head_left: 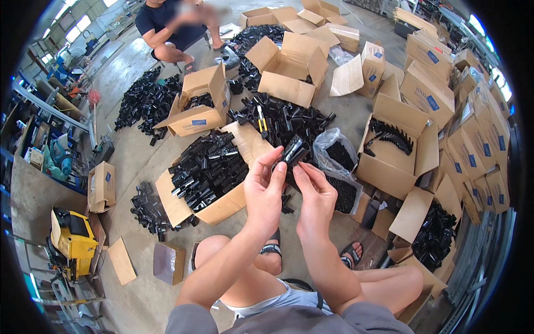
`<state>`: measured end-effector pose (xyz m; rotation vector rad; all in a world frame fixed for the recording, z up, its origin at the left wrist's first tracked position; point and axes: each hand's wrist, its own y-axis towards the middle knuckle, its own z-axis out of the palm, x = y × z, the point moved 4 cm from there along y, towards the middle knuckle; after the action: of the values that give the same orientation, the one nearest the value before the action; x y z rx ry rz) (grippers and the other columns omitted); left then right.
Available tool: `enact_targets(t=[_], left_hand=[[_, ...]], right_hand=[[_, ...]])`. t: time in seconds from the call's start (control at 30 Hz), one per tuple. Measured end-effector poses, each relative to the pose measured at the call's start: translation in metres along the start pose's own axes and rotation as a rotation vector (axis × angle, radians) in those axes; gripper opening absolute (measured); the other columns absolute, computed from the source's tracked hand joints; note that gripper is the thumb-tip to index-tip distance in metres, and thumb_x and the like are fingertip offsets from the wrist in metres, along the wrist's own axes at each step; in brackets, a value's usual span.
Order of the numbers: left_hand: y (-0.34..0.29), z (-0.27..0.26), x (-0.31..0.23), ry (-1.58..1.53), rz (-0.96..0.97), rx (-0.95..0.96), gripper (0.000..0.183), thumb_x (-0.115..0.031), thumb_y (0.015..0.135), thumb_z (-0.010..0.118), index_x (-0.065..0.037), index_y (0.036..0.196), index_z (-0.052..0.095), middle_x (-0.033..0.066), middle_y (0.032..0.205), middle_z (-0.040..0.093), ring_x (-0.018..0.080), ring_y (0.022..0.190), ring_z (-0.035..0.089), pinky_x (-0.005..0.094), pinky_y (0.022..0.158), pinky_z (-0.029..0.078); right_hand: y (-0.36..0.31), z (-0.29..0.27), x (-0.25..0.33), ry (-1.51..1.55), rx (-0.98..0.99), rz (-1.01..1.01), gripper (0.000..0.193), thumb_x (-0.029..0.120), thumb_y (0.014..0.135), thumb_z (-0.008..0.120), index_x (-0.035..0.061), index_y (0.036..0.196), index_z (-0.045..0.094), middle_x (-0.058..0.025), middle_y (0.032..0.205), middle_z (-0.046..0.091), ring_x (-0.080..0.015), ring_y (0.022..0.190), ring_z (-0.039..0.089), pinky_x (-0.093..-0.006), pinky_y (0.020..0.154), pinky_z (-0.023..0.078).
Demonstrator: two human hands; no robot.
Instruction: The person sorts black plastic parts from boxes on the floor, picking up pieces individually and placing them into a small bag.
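Observation:
Both my hands are raised in front of me around a black, glossy tube-shaped part (pixel 295 149). My left hand (pixel 266 186) grips its near end between thumb and fingers. My right hand (pixel 314 192) is closed just to the right, its thumb and fingertips pinched at the part's lower end; whether a smaller piece sits between them is too small to make out. Beyond the hands lies a heap of similar black parts (pixel 289 117), with a yellow-and-black tool (pixel 262 119) on it. Left of my hands, an open cardboard box (pixel 217 210) is full of black tube parts.
Plastic bags of small black pieces (pixel 338 156) lie at right, beside an open box with a row of black parts (pixel 384 170). Cartons (pixel 428 94) are stacked far right. A person (pixel 167 33) sits by another pile at far left. A yellow machine (pixel 78 245) stands left.

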<state>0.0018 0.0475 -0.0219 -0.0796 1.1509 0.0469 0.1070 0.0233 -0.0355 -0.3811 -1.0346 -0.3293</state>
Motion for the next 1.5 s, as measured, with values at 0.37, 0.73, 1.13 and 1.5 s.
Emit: enact_targets(t=[0.37,0.73,1.13,1.5], left_hand=[[-0.001,0.005,-0.006,0.129,0.169,0.045,0.03,0.004,0.098,0.06,0.004,0.128,0.061,0.0087,0.121,0.066,0.0126,0.11,0.061,0.0274,0.097,0.048],[-0.005,0.01,-0.007,0.139,0.255,0.045,0.03,0.003,0.096,0.064,0.002,0.126,0.065,0.0047,0.111,0.069,0.0077,0.096,0.061,0.0234,0.086,0.05],[-0.007,0.007,-0.012,0.137,0.208,0.062,0.03,0.002,0.097,0.064,0.002,0.127,0.064,0.0046,0.111,0.069,0.0074,0.097,0.06,0.0235,0.088,0.049],[-0.009,0.01,-0.02,0.126,0.201,0.077,0.029,0.004,0.097,0.063,0.002,0.126,0.064,0.0042,0.113,0.069,0.0071,0.098,0.061,0.0227,0.086,0.05]], right_hand=[[0.001,-0.002,0.006,-0.017,-0.03,-0.029,0.023,0.003,0.092,0.074,-0.0027,0.113,0.068,-0.0064,0.104,0.07,-0.0113,0.096,0.064,-0.0249,0.085,0.051],[0.003,-0.007,-0.003,-0.072,0.012,-0.169,0.019,0.011,0.098,0.068,-0.0044,0.11,0.068,-0.0046,0.108,0.065,-0.0089,0.092,0.06,-0.0233,0.08,0.048],[0.0,-0.009,0.001,-0.022,0.067,-0.088,0.018,0.003,0.095,0.069,-0.0057,0.111,0.069,-0.0055,0.113,0.064,-0.011,0.098,0.062,-0.0248,0.085,0.05],[0.004,-0.008,0.01,0.011,0.115,-0.162,0.016,-0.004,0.09,0.071,-0.0058,0.106,0.073,-0.008,0.118,0.063,-0.0147,0.106,0.063,-0.0281,0.094,0.052]])
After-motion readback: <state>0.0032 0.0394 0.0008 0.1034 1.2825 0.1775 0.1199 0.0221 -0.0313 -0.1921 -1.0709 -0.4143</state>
